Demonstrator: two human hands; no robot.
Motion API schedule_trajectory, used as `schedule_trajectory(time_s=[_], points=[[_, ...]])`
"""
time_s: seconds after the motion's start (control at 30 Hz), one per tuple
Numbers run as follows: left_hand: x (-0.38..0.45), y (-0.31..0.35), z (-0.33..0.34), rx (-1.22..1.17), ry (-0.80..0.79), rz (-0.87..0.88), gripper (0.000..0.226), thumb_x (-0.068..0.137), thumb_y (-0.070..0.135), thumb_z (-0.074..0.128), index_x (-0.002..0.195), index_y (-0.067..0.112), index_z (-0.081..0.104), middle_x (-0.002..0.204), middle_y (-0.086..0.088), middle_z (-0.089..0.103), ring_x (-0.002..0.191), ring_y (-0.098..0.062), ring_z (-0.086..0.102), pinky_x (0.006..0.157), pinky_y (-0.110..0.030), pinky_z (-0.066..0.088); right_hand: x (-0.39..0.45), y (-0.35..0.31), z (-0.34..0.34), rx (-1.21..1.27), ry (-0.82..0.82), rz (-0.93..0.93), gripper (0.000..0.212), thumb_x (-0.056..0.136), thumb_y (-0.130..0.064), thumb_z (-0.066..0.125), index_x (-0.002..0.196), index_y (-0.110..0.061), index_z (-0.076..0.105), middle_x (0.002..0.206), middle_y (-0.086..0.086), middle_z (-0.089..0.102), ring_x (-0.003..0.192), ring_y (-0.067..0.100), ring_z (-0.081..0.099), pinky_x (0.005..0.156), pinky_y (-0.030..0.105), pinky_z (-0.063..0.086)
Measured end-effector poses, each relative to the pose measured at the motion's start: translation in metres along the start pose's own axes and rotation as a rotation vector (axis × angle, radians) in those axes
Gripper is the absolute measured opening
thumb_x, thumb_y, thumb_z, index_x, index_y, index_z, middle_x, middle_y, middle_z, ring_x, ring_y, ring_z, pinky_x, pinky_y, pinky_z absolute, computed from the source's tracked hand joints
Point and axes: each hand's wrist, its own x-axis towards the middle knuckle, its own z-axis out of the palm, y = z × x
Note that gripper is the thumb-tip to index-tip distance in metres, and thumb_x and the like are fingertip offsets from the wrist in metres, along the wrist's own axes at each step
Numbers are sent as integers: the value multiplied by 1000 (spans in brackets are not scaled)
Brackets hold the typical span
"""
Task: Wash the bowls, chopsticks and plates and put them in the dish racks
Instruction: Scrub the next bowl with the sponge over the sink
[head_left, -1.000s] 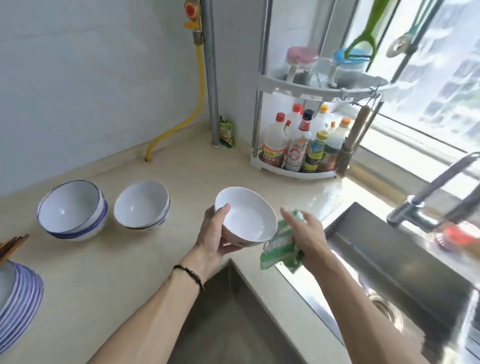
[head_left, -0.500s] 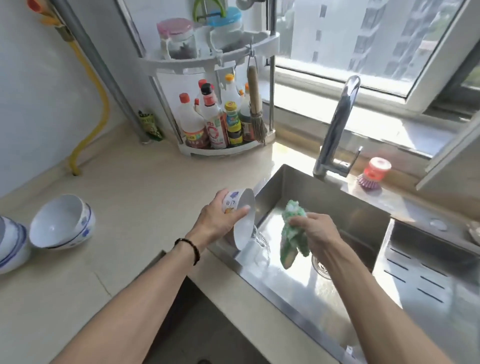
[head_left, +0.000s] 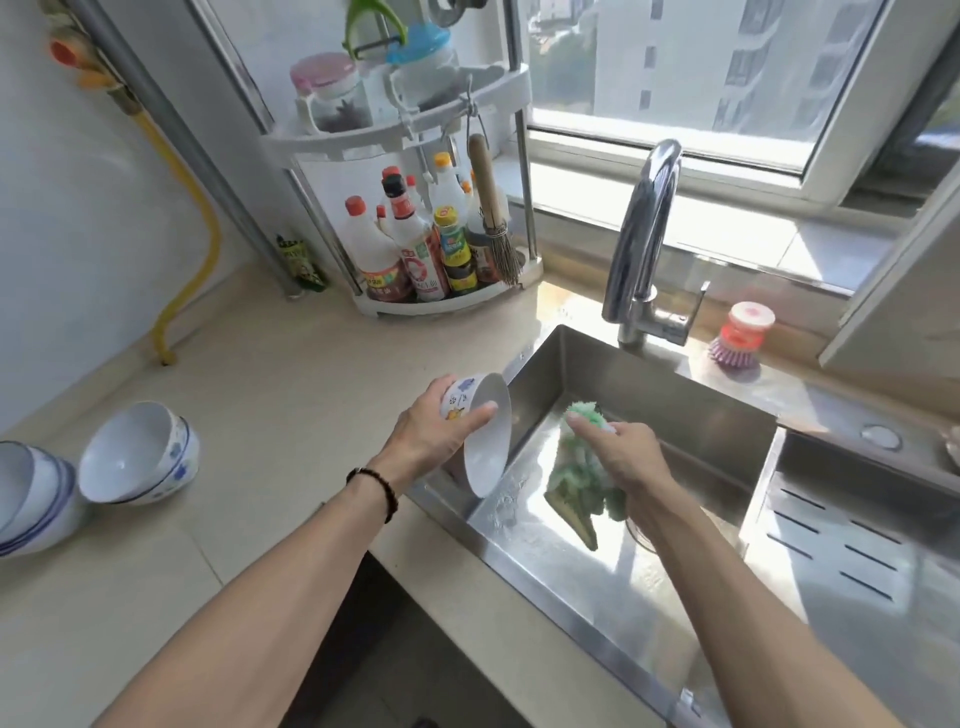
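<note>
Left hand: the left hand (head_left: 434, 434) grips a white bowl (head_left: 485, 439) by its outer wall, thumb lying over the rim, fingers curled behind the blue-patterned side.
Right hand: the right hand (head_left: 626, 460) clasps a green cloth (head_left: 579, 467), fingers wrapped round its upper part; the rest of the cloth hangs below the hand.
Left arm: it reaches forward from the lower left across the bench (head_left: 291, 395), a dark bead bracelet (head_left: 382, 491) at the wrist.
Right arm: it stretches from the lower right over the sink (head_left: 644, 384), the hand turned palm-down.
Bowl: tipped on its side, its open mouth facing right toward the cloth, held over the left edge of the sink; the inside looks plain white.
Cloth: just beside the bowl's mouth, not touching it, above the wet sink floor.
Other bowls: a small stack of bowls (head_left: 140, 457) sits tilted near the left edge of the bench, and a second stack (head_left: 31, 499) stands at the very edge beside it.
Tap: the tap (head_left: 641, 244) rises at the back edge of the sink.
Brush: a red-topped scrubbing brush (head_left: 740, 338) stands right of the tap.
Corner shelf: a white shelf (head_left: 415, 135) at the bench's back corner carries bottles (head_left: 415, 249) below and jars above.
</note>
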Motion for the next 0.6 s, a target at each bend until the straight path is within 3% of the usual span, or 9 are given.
schedule_trajectory(time_s=[0.07,0.17,0.27,0.33,0.4,0.47,0.5,0.53,0.6], points=[[-2,1,1,8,4,-2,78,86,61,65,150,29,35,122,-2,56,108,-24,60,82,-35,57,0,0,0,34,-13,30,22,86,-17,69,87,5,66,60,20,59,34,21,47,35,18,27],[-2,1,3,5,-3,-12,80,83,68,64,149,31,37,122,-2,56,108,-25,60,85,-39,57,-1,1,1,45,-8,7,17,90,-6,61,91,10,65,75,29,64,40,23,54,40,23,36],[-7,5,5,-104,-22,-38,100,62,86,58,145,33,42,123,1,60,108,-25,62,91,-49,57,-5,0,8,-42,16,-117,14,94,-12,57,91,-6,70,76,12,68,41,9,54,40,21,34],[-11,6,10,-230,-23,-75,98,60,87,57,141,33,47,122,2,62,107,-25,64,89,-53,57,-16,-7,18,-103,0,-285,16,95,-11,53,89,-11,68,74,2,64,47,5,49,39,18,33],[-15,8,18,-369,-33,-112,77,73,81,57,132,31,53,116,0,67,100,-25,67,81,-49,60,-32,-16,34,-196,-169,-447,20,99,-9,47,93,-10,66,83,1,62,65,13,51,54,17,38],[-16,8,24,-455,2,-133,66,75,79,54,120,31,58,113,-3,70,99,-27,69,81,-46,59,-48,-11,49,-347,-501,-433,29,96,-8,48,123,-8,59,120,9,62,99,18,57,79,17,42],[-15,7,24,-438,23,-119,69,71,82,51,117,31,59,114,-2,69,102,-27,68,87,-49,57,-49,0,53,-451,-613,-423,50,90,-13,53,140,-11,48,141,9,53,117,16,53,94,20,40],[-14,5,21,-400,32,-104,72,68,84,48,117,32,60,115,0,68,105,-26,66,93,-51,54,-45,11,54,-605,-669,-465,70,82,-23,56,150,-17,37,155,6,41,130,16,45,106,27,36],[-16,3,15,-360,9,-76,69,72,82,45,118,33,61,114,1,68,104,-26,67,91,-49,54,-29,26,45,-1065,-585,-662,80,80,-36,57,154,-26,27,167,3,17,149,19,23,120,44,18]])
